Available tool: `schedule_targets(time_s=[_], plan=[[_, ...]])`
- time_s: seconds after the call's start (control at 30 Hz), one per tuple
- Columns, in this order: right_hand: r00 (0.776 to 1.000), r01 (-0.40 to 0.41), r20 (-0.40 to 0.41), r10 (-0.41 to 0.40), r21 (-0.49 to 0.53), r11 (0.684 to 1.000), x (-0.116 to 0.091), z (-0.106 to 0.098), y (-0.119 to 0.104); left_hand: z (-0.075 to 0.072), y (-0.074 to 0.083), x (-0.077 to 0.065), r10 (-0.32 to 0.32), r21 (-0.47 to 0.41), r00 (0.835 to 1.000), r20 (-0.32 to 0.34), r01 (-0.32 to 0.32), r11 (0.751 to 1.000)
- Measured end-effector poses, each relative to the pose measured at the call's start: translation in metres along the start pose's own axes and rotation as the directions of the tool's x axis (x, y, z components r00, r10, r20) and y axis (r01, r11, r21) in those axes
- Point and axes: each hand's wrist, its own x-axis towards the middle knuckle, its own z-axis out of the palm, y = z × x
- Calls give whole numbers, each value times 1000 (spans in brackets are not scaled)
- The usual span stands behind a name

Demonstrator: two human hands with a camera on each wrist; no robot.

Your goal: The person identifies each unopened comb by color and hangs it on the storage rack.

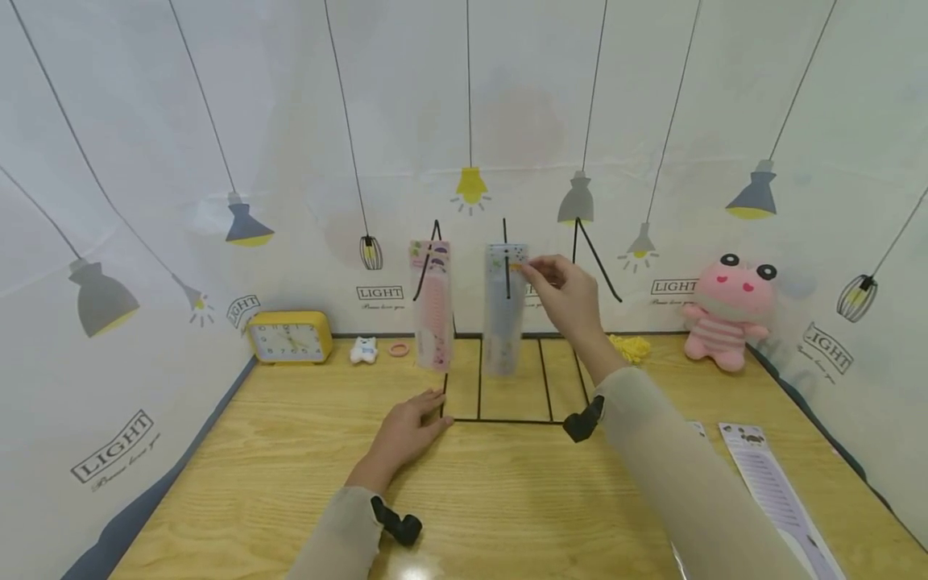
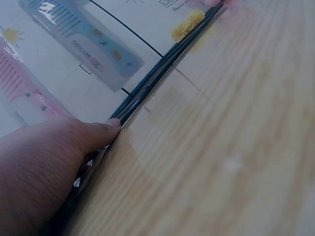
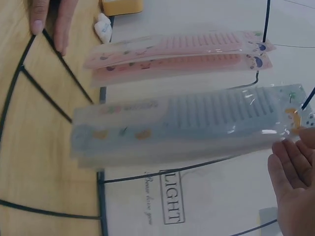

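A black wire display rack (image 1: 500,420) stands on the table, its prongs rising against the backdrop. On its left prong hang pink combs in clear packs (image 3: 172,51), two of them one behind the other in the right wrist view. From the middle prong hangs a blue comb in a clear pack (image 1: 505,314), with another pale layer behind it. My right hand (image 1: 569,294) pinches this pack at its upper right edge between thumb and fingertips. Low at the front left corner of the rack, my left hand (image 1: 409,431) rests with extended fingers, its thumb pressing the base wire.
Packaged purple combs (image 1: 779,491) lie at the right front, partly behind my right sleeve. Along the back are a yellow clock (image 1: 290,338), a small white figure (image 1: 364,350), a pink ring (image 1: 399,350), a yellow bundle (image 1: 631,348) and a pink plush toy (image 1: 727,314).
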Motion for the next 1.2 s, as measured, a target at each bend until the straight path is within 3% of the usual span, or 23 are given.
schedule_targets(time_s=[0.37, 0.57, 0.7, 0.83, 1.03, 1.2], plan=[[996, -20, 84, 24, -51, 998, -47, -30, 40, 2, -3, 2, 1, 12, 1000, 0, -1, 1000], [979, -161, 118, 169, -76, 984, -67, -60, 58, 1, -3, 2, 0, 16, 1000, 2, 0, 1000], [961, -231, 144, 235, -45, 972, -81, -81, 71, 1, -3, 1, -1, 18, 1000, 0, 1, 1000], [940, -281, 176, 291, -78, 956, -96, -102, 82, 1, -2, 0, -1, 18, 1000, -2, 1, 1000], [919, -271, 232, 318, -213, 939, -119, -134, 107, 1, -2, -1, -7, 10, 1000, -2, 7, 1000], [901, -242, 295, 317, -264, 934, -140, -155, 131, 1, -2, 0, -5, 10, 1000, -2, 5, 1000]])
